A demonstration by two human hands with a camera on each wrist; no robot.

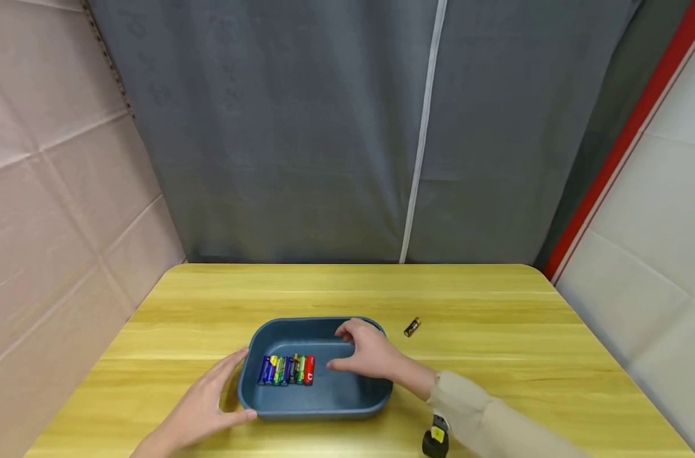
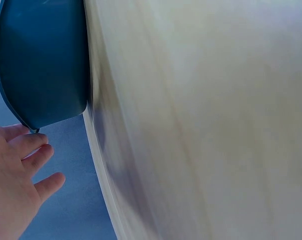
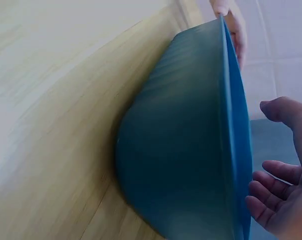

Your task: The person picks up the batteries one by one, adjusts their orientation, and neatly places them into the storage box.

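A dark blue rectangular bin (image 1: pixel 347 407) stands on the table. Inside it, toward the left, several batteries (image 1: pixel 286 370) lie side by side in a row, with a red one (image 1: pixel 309 370) at the right end. My left hand (image 1: pixel 207 401) spans the bin's left end, thumb at the near corner and fingertips at the far one; the left wrist view has its fingers (image 2: pixel 28 145) against the rim. Over the bin's right half is my right hand (image 1: pixel 367 353), thumb and fingers apart with nothing between them. The right wrist view shows its fingers (image 3: pixel 273 192) beside the rim.
A single black and copper battery (image 1: pixel 412 327) lies on the wooden table (image 1: pixel 485 356), right of the bin. A black wrist device with a yellow patch (image 1: pixel 436 436) is below the right sleeve (image 1: pixel 468 407). A grey curtain (image 1: pixel 296 140) hangs behind the table.
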